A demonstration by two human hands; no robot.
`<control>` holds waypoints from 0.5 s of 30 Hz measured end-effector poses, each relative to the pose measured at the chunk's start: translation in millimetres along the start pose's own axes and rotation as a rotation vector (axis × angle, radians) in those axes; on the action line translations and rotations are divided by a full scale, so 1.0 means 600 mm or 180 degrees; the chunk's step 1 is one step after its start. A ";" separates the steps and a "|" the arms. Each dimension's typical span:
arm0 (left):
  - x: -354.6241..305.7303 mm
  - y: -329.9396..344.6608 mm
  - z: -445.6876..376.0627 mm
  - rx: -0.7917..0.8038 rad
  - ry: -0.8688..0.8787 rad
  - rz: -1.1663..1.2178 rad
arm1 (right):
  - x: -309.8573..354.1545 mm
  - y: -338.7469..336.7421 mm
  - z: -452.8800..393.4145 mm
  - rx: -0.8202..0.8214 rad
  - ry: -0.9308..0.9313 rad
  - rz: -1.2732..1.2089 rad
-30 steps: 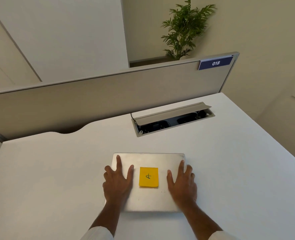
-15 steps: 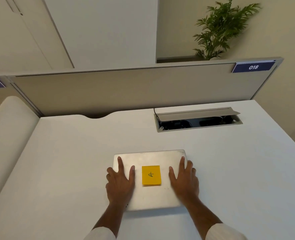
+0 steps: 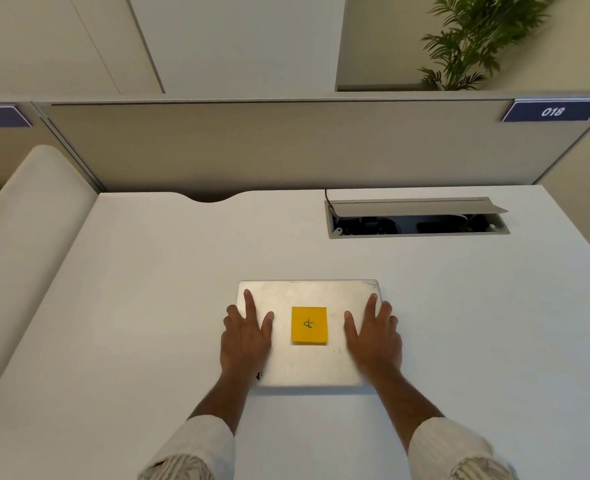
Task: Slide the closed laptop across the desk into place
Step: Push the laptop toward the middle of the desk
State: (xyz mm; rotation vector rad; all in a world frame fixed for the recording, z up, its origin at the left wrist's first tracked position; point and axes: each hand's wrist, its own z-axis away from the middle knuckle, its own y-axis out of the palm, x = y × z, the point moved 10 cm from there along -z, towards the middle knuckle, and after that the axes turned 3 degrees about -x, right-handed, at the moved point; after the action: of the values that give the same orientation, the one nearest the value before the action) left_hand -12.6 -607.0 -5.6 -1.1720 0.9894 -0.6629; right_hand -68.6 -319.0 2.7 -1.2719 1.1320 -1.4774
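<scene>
Closed laptop (image 3: 307,362) flat on desk (image 3: 148,289); left hand (image 3: 246,336), right hand (image 3: 373,336) pressed flat flanking yellow note (image 3: 309,324).

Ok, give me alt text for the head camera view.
Both hands, left and right, press flat on a closed laptop on a white desk, flanking a yellow note. An open cable tray sits beyond.

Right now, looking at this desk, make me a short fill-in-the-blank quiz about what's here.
1. The sticky note on the closed laptop is coloured ____.
2. The left hand and right hand both rest flat on the ____.
3. The blue sign on the partition reads ____.

Missing words: yellow; laptop; 018
</scene>
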 end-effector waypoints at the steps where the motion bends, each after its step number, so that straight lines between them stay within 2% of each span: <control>1: 0.000 0.002 -0.001 -0.0001 0.0011 -0.0055 | 0.000 0.002 0.000 0.0005 -0.0003 -0.0005; 15: 0.007 0.013 -0.003 0.0031 0.0041 -0.0458 | 0.000 0.017 -0.002 0.0004 -0.0086 0.0164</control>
State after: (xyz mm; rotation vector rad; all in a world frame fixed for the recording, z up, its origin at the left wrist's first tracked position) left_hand -12.9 -609.1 -14.3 -1.2399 0.9176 -0.7893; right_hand -69.3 -320.8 -7.1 -1.2493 1.1378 -1.4188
